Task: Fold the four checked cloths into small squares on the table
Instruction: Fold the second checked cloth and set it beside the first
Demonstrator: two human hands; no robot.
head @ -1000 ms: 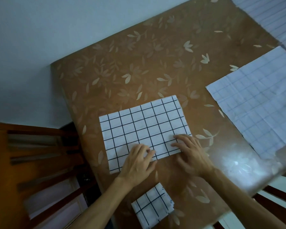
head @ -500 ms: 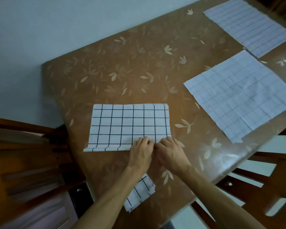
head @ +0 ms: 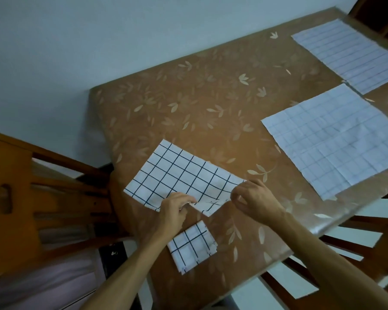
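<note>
A brown leaf-patterned table holds a flat cloth at right, a far cloth beyond it, a half-folded cloth near the front, pinched by the left hand and right hand, and a folded square nearest the person.

The left forearm and right forearm reach in bare from below, converging; the left hand lies knuckles up, its fingers curled, the tips pinching the near edge of the half-folded cloth; the right hand sits just beside it, wrist cocked, thumb and forefinger closed in a ring on the same edge, the other fingers curled above them; a short span of cloth runs between the two sets of fingertips; the hands do not touch.
</note>
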